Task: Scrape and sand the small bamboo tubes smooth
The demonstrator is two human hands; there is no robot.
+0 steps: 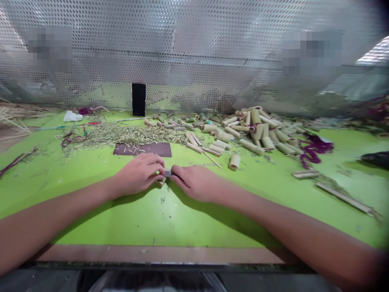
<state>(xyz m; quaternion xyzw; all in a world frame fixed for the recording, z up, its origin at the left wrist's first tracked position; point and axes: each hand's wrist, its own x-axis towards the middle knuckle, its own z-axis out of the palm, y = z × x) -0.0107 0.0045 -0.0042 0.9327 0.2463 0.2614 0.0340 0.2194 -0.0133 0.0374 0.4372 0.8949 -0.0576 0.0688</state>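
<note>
Both my hands rest close together on the green table top point(158, 219). My left hand point(139, 173) is closed, knuckles up, over a short pale bamboo piece point(161, 182) that peeks out below its fingertips. My right hand point(194, 181) is closed too, pinching a small dark grey blade-like thing point(168, 173) between the two hands. Most of both items is hidden by my fingers. A dark brown flat sheet point(152, 149) lies just beyond my left hand.
A heap of cut bamboo tubes point(258, 132) lies at the back right, one loose tube point(234, 161) nearer. Fine bamboo shavings point(121, 136) spread at back left. Purple cords point(313, 148) and split strips point(343, 196) lie right. A black block point(139, 99) stands against the perforated metal screen point(194, 52).
</note>
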